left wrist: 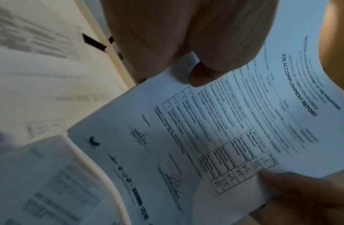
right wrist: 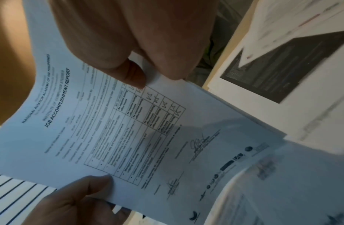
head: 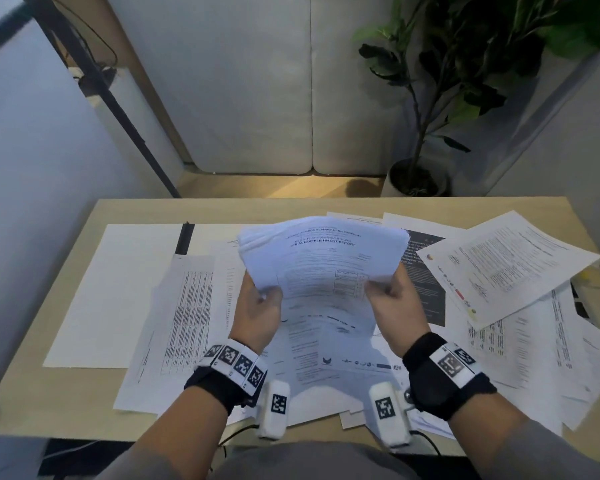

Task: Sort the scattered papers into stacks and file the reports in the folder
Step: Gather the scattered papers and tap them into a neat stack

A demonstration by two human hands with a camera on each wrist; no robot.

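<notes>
Both hands hold a thick stack of reports [head: 321, 268] lifted above the middle of the desk; its top sheet reads "Job Accomplishment Report". My left hand [head: 262, 299] pinches the stack's left edge, thumb on top. At the right edge my right hand [head: 387, 292] does the same. In the left wrist view the top sheet [left wrist: 225, 129] shows a table with ticks under my left thumb [left wrist: 202, 76]. The right wrist view shows the same sheet [right wrist: 113, 129] under my right thumb [right wrist: 132, 73]. A white folder [head: 115, 292] with a black spine lies open at the left of the desk.
Loose printed papers [head: 506, 261] cover the desk's [head: 77, 403] middle and right, overlapping; one dark sheet [head: 425, 282] lies among them. Table-printed sheets [head: 187, 313] lie by the folder. A potted plant [head: 420, 174] and a pale sofa [head: 257, 98] stand beyond the far edge.
</notes>
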